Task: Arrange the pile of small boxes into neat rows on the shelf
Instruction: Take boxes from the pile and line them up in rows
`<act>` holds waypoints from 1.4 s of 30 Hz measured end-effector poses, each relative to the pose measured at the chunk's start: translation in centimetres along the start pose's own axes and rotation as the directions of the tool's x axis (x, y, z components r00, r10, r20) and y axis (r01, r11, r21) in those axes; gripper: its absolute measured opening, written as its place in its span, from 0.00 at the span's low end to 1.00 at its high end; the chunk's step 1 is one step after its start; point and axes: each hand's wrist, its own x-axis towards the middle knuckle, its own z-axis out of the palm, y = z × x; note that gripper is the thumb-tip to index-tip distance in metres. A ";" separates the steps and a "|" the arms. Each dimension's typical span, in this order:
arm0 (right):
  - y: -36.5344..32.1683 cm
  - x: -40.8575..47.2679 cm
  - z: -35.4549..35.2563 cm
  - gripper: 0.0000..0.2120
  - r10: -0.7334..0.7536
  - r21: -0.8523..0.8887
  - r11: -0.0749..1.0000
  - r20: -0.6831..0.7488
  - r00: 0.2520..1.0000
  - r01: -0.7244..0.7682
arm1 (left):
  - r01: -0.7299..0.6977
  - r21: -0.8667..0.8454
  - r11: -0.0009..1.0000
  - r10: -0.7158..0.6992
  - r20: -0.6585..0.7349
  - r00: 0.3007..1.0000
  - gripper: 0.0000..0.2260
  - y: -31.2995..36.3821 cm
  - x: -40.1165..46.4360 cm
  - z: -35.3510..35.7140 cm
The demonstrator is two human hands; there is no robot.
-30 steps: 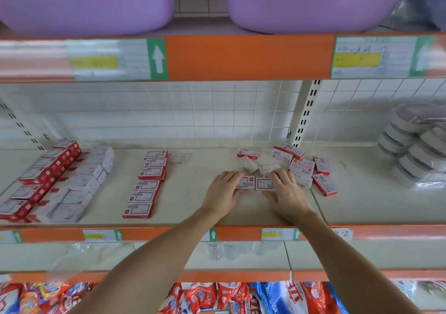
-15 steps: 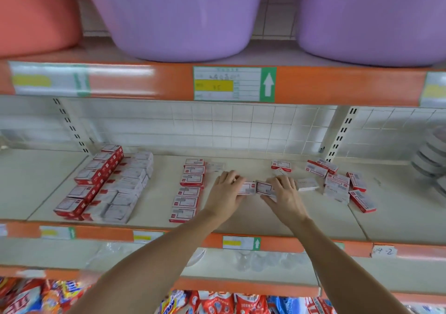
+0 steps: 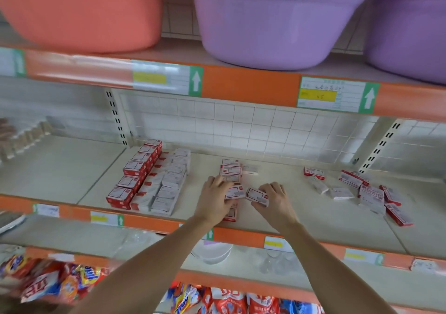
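Between left hand (image 3: pixel 215 199) and right hand (image 3: pixel 275 199), two small boxes (image 3: pixel 246 193) sit gripped.

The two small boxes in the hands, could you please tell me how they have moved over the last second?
Both hands carried them leftward from beside the loose pile to the single row. The left hand holds one box over that row; the right hand holds the other box beside it. The left stacks stayed put.
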 end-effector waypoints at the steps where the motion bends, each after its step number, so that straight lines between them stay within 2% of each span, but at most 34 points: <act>1: -0.5 -0.1 0.3 0.21 0.010 -0.006 1.000 0.001 1.000 -0.010 | 0.013 0.000 1.000 -0.013 0.013 1.000 0.17 -0.4 -0.2 -0.3; 4: -1.9 -0.4 1.1 0.21 0.090 -0.050 0.995 -0.024 0.996 -0.091 | 0.084 0.016 0.996 -0.085 0.082 0.993 0.15 -1.3 -0.7 -0.9; 7: -3.8 -0.7 2.0 0.20 0.250 -0.085 0.964 -0.044 0.967 -0.253 | 0.168 0.074 0.983 -0.176 0.127 0.976 0.20 -1.7 -1.2 -0.8; 9: -5.0 -0.8 2.6 0.20 0.330 -0.075 0.940 -0.044 0.943 -0.333 | 0.173 0.094 0.981 -0.186 0.154 0.971 0.25 -1.7 -1.3 -0.7; 12: -5.9 -0.9 3.4 0.19 0.410 -0.072 0.908 -0.059 0.910 -0.413 | 0.094 0.135 0.986 -0.121 0.210 0.970 0.27 -1.5 -0.9 -1.1; 16: -5.9 -1.2 3.8 0.20 0.412 -0.079 0.905 -0.090 0.907 -0.419 | 0.013 0.058 0.998 -0.031 0.314 0.949 0.17 -2.2 -0.1 -2.4; 20: -5.8 -1.2 3.9 0.20 0.411 -0.104 0.903 -0.066 0.909 -0.416 | -0.104 -0.015 0.994 0.101 0.425 0.899 0.29 -3.3 0.4 -3.6; 23: -5.9 -1.3 4.0 0.21 0.400 -0.125 0.906 -0.066 0.914 -0.405 | -0.202 0.002 0.979 0.182 0.425 0.887 0.30 -4.1 0.8 -3.6; 28: -5.9 -1.4 4.0 0.22 0.398 -0.147 0.903 -0.059 0.915 -0.403 | -0.324 0.081 0.943 0.259 0.437 0.862 0.24 -4.8 1.5 -3.7; 31: -5.9 -1.4 4.0 0.21 0.391 -0.136 0.908 -0.064 0.918 -0.396 | -0.316 0.124 0.941 0.236 0.430 0.872 0.18 -5.1 1.9 -3.8; 38: -6.1 -1.4 4.0 0.20 0.414 -0.143 0.898 -0.045 0.909 -0.416 | -0.321 0.222 0.921 0.246 0.309 0.919 0.18 -4.1 1.6 -2.9; 42: -6.0 -1.4 4.0 0.20 0.413 -0.130 0.900 -0.055 0.909 -0.416 | -0.259 0.268 0.928 0.189 0.260 0.947 0.17 -3.3 1.7 -2.4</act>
